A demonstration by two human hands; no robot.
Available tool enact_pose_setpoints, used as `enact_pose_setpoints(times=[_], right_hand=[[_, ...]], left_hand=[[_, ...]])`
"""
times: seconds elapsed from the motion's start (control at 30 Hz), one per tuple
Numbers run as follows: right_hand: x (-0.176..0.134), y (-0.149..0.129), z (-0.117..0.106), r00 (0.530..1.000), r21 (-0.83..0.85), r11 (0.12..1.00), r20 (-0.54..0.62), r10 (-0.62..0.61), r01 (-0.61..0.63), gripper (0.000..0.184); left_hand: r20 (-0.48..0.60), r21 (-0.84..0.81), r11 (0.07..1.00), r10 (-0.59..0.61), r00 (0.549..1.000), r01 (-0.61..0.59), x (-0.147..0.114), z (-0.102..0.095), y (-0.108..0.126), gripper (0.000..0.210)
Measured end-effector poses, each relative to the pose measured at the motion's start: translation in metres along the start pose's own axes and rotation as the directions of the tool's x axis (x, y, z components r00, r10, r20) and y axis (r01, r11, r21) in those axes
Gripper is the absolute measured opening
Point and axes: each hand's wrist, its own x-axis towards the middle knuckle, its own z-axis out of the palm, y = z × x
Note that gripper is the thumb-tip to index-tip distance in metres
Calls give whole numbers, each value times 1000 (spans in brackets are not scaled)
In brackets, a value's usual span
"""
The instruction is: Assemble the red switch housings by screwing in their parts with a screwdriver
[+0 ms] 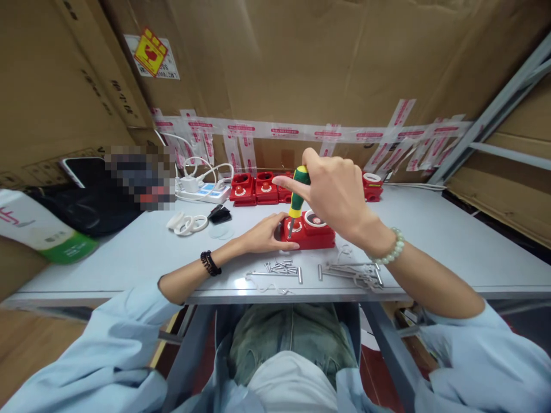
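Note:
A red box-shaped housing (321,238) with a white ring (315,218) on its right part lies on the table. My left hand (269,234) grips its left end, thumb along the near side and fingers behind. In my right hand (338,195) is a screwdriver (297,198) with a green and yellow handle, held nearly upright. Its tip meets the near left corner of the housing; whether a screw sits under it is too small to tell. Loose screws (282,267) and a T-shaped metal hammer rod (300,275) lie just in front.
Several red housings (266,189) stand in a row at the back. White rings (191,225), a black pouch (219,214) and a power strip (206,192) are to the left. More metal rods (353,272) lie near the front edge. Cardboard (301,69) walls the back.

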Motion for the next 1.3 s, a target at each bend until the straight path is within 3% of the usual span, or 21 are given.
enact_pose_setpoints(times=[0.07, 0.2, 0.33, 0.37, 0.43, 0.5, 0.6, 0.73, 0.83, 0.93, 1.2, 1.3], right_hand=[[9, -1, -4, 999, -35, 999, 41, -26, 27, 42], [24, -3, -23, 967, 9, 995, 236, -101, 101, 20], [32, 3, -37, 858, 298, 920, 370, -358, 255, 9], [32, 6, -36, 832, 362, 888, 368, -416, 284, 8], [29, 12, -26, 859, 401, 861, 267, -437, 313, 12], [24, 17, -11, 913, 388, 872, 149, -380, 299, 22], [17, 23, 10, 963, 334, 916, 74, -259, 221, 35], [17, 27, 18, 980, 343, 922, 18, -197, 179, 33], [20, 23, 12, 965, 365, 911, 101, -244, 192, 26], [21, 13, 1, 919, 373, 896, 207, -335, 242, 20], [21, 5, -18, 793, 478, 827, 358, -492, 297, 35], [21, 4, -17, 798, 488, 827, 360, -484, 281, 38]], left_hand=[[2, -6, 1000, 5, 1000, -5, 0, -1, 0, 54], [20, -19, 1000, 9, 1000, -8, 1, -1, 0, 55], [34, -60, 998, 30, 999, -28, 2, -2, 0, 57], [30, -60, 998, 31, 999, -29, 3, -2, 0, 57], [17, -44, 999, 24, 1000, -23, 3, -2, 1, 58], [6, -39, 999, 20, 1000, -20, 2, -2, 0, 58], [4, -89, 995, 50, 999, -49, 2, -1, 0, 58], [4, -126, 991, 53, 999, -52, 1, -2, 0, 59], [-2, -122, 992, 31, 1000, -31, 1, -2, 0, 58], [1, -115, 993, 25, 1000, -25, 1, -2, -1, 57], [9, -59, 998, 7, 1000, -7, 1, 3, -7, 58], [7, -46, 998, 46, 999, -46, -1, -1, -3, 66]])
